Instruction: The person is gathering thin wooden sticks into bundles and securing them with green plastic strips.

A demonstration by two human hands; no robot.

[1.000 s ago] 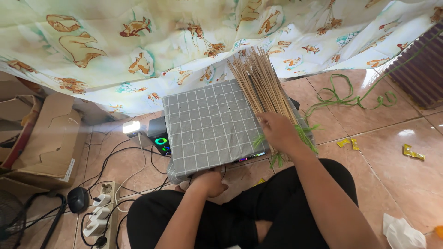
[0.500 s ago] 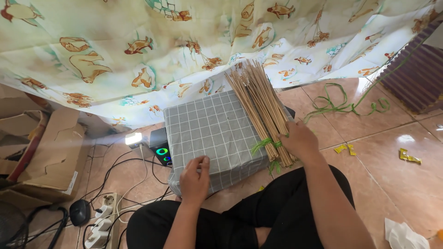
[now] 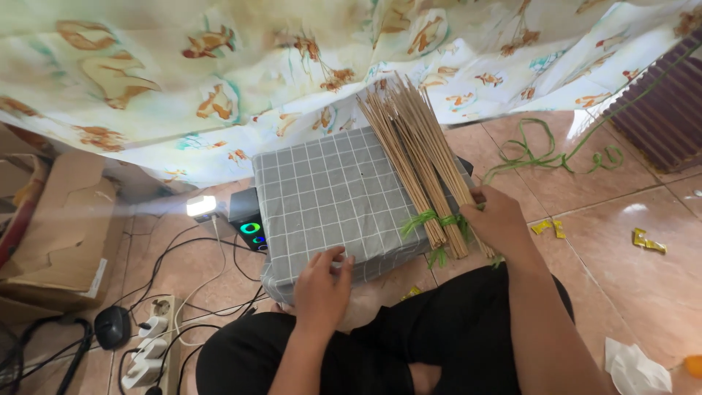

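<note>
A bundle of thin brown sticks, tied near its lower end with green string, lies along the right side of a box covered in grey checked cloth. My right hand grips the tied end of the bundle. At the cloth's near edge my left hand rests on the box with curled fingers and nothing in it. I sit on the floor in black trousers, knees on either side of the box.
A fish-patterned curtain hangs behind the box. A power strip, cables and a cardboard box lie left. A small speaker with a green light sits beside the covered box. Green string and yellow scraps lie on the tiles.
My left hand has come up from my lap onto the near edge of the grey cloth. My right hand with the stick bundle has shifted slightly right along the box.
</note>
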